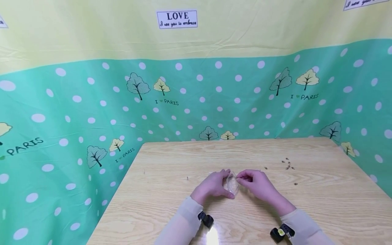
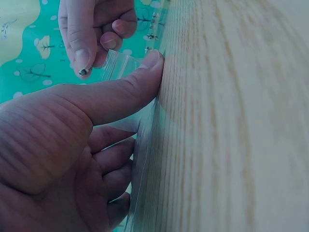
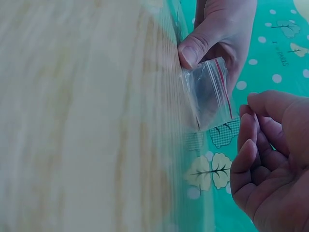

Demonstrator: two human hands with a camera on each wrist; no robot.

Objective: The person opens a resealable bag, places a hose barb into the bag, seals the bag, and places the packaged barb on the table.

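My left hand [image 1: 215,184] holds a small clear zip bag [image 1: 232,185] just above the table, its thumb at the near edge and fingers at the far side. The right wrist view shows a red line along the mouth of this bag [image 3: 206,92]. Beside the mouth, my right hand [image 1: 259,183] pinches a tiny piece [image 2: 83,72], dark and shiny, between thumb and index finger. Its exact kind is too small to tell. The other fingers of that hand are curled. Whether anything lies inside the bag cannot be made out.
Several similar small pieces [image 1: 289,163] lie scattered on the wooden table [image 1: 171,204], right of my hands. A single piece [image 1: 295,184] sits nearer, and another [image 1: 265,168] just beyond my right hand. Two small slivers lie to the left. A patterned cloth [image 1: 183,119] hangs behind.
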